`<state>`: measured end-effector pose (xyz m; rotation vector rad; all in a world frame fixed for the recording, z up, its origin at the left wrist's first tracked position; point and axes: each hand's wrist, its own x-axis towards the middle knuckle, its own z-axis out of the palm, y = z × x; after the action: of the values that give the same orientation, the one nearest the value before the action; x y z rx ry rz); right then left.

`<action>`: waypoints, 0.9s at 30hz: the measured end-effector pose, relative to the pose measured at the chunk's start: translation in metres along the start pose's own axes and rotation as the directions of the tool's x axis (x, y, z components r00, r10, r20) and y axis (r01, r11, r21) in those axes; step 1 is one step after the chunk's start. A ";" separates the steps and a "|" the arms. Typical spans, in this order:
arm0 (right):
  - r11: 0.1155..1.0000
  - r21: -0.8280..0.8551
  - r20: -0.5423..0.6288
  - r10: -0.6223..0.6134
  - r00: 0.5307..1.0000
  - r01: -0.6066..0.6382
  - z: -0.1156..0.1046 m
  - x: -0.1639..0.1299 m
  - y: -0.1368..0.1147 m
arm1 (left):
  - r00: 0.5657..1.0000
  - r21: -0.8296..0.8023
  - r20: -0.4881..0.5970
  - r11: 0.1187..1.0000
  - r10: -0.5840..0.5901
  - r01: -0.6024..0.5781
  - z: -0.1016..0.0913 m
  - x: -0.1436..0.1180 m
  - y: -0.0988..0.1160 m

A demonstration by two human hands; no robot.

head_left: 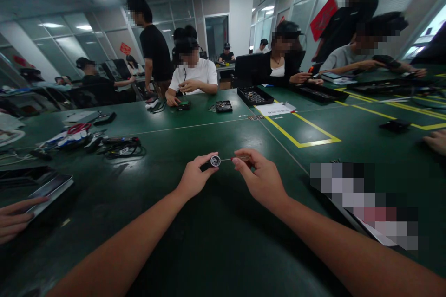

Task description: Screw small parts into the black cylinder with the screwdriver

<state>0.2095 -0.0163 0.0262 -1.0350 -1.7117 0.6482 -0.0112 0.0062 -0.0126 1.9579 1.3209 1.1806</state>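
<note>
**Both hands on small round part, frame centre**

Left hand (195,177) pinches a small black cylindrical part (212,162) with a silvery round face. Right hand (259,177) pinches a thin screwdriver (237,158) whose tip meets it, above the green worktop (195,241).

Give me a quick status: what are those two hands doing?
Left hand pinches small round black part. Right hand holds thin tool at it. Green table beneath; nothing between them.
</note>
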 end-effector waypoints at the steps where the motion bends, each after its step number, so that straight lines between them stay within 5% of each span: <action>1: 1.000 0.005 0.017 0.005 1.000 -0.005 -0.001 0.000 -0.001 | 1.000 0.006 0.004 1.000 0.007 -0.007 0.000 0.000 0.000; 6: 0.999 0.014 0.087 -0.039 0.995 0.038 -0.003 -0.003 -0.007 | 0.999 0.039 0.026 0.998 0.042 -0.043 0.000 0.000 0.004; 13: 1.000 -0.004 -0.043 -0.016 0.999 0.016 -0.001 -0.002 -0.006 | 0.999 0.055 0.030 0.998 0.042 -0.044 0.001 -0.001 0.006; 27: 0.998 -0.043 0.029 0.044 0.999 -0.043 0.003 -0.003 -0.004 | 1.000 0.044 -0.026 0.999 0.008 -0.006 0.001 0.001 0.003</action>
<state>0.2062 -0.0210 0.0270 -1.1003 -1.7399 0.6608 -0.0085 0.0057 -0.0110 1.9861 1.3655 1.1935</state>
